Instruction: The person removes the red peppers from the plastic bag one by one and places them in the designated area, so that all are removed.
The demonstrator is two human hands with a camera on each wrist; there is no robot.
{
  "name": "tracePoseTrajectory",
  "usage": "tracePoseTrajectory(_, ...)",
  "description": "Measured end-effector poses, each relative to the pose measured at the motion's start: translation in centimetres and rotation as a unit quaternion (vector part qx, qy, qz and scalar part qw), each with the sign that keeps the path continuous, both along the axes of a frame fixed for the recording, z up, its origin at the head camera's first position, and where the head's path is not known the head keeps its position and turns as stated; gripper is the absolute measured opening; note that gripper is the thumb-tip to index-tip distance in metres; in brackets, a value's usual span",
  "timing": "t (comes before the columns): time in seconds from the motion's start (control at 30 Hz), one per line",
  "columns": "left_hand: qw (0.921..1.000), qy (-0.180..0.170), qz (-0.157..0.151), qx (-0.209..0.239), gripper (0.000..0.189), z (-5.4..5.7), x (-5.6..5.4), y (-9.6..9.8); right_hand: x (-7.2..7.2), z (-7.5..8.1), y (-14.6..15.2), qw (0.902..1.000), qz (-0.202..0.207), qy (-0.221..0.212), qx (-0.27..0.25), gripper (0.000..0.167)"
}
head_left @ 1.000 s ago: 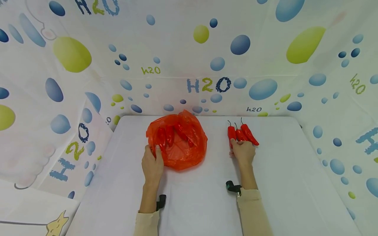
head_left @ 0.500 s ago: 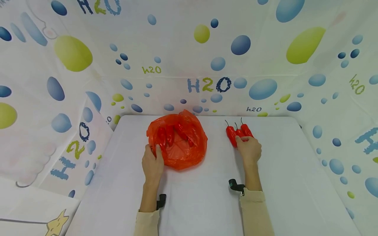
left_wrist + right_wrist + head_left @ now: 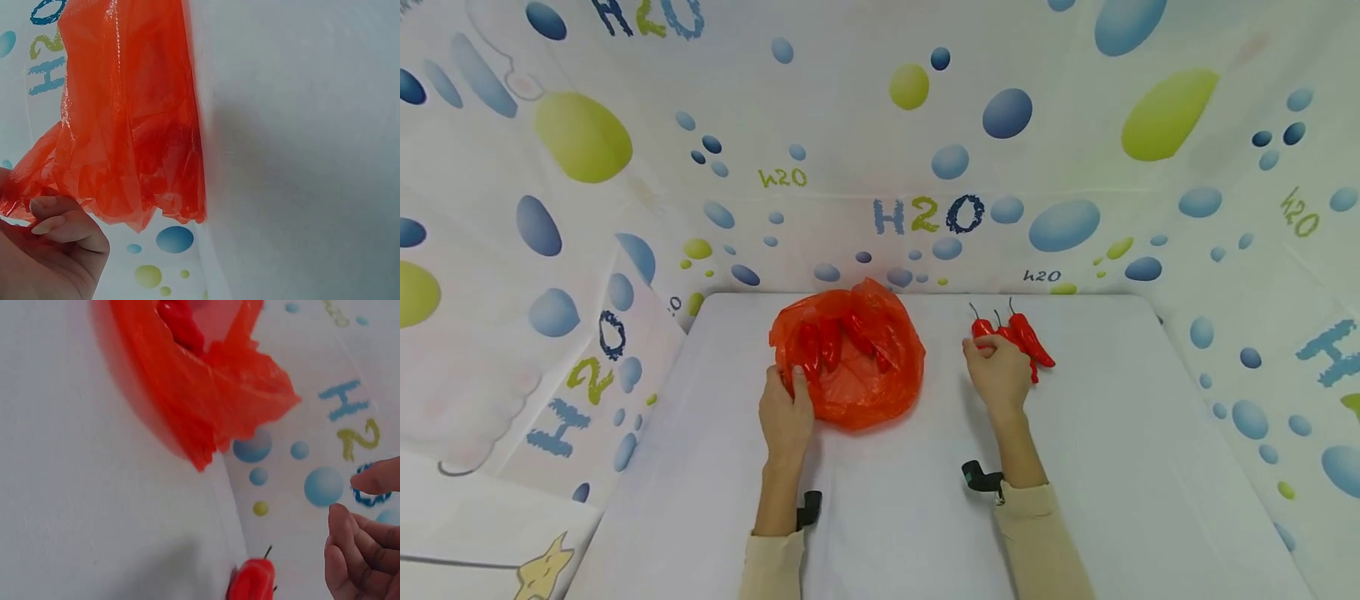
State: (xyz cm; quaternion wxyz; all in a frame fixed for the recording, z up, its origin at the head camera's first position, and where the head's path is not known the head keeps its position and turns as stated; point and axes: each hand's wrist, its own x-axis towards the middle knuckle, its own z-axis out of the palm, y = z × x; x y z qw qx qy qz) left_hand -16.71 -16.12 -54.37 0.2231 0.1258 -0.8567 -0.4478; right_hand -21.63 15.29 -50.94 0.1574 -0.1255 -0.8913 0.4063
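A red plastic bag (image 3: 865, 400) lies open-mouthed on the white table, with several red chili peppers (image 3: 830, 343) inside. My left hand (image 3: 787, 414) grips the bag's left edge; the left wrist view shows the film bunched in curled fingers (image 3: 65, 226). To the right of the bag is my right hand (image 3: 997, 375), above three loose red chili peppers (image 3: 1032, 337) lying side by side, stems pointing away. It partly covers the left and middle ones. In the right wrist view, its thumb and fingertips stand apart with nothing between them, and one pepper (image 3: 253, 580) shows below.
The white table (image 3: 895, 517) ends at the back against a printed cloth (image 3: 835, 108) with blue and green dots. Similar cloth hangs at both sides. Each wrist bears a small black camera (image 3: 981, 477).
My right hand first shifted right across the loose peppers, then came back left and rose. The left pepper now slants more than one second ago. My left hand and the bag stay put.
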Motion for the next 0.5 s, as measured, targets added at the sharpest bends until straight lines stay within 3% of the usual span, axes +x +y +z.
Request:
tracePoseTrajectory(0.23, 0.9999, -0.006, 0.007, 0.015, 0.037, 0.4, 0.0, 0.0, 0.3, 1.0, -3.5, 0.9965, 0.066, 0.049, 0.014, 0.030)
tracePoseTrajectory(0.5, 0.9997, 0.007, 0.007, 0.022, 0.043, 0.4, 0.1, 0.1, 0.1, 1.4, -7.0, 0.9803, 0.193, 0.032, 0.028, 0.024)
